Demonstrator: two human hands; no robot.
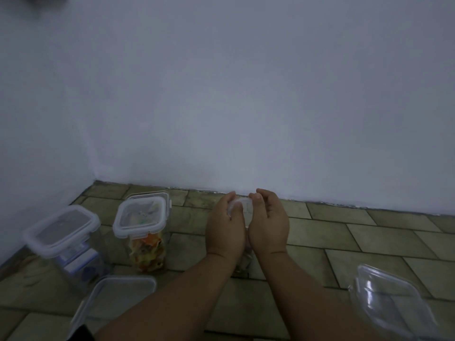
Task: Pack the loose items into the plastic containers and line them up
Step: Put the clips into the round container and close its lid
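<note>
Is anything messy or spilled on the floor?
Nothing looks spilled. Two lidded containers stand upright by the wall. Two loose lids lie apart on the tiles, one at near left and one at near right, off any container. Both hands press on a third container's lid.

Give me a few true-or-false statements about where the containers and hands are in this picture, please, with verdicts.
1. Both hands, the left hand and the right hand, meet on one clear container. True.
2. The container of colourful pieces has no lid. False: a clip lid sits on it.
3. The leftmost container stands lidded on the tiled floor. True.
4. A loose lid rests on top of the leftmost container. False: it lies nearer the camera, low in view.
</note>
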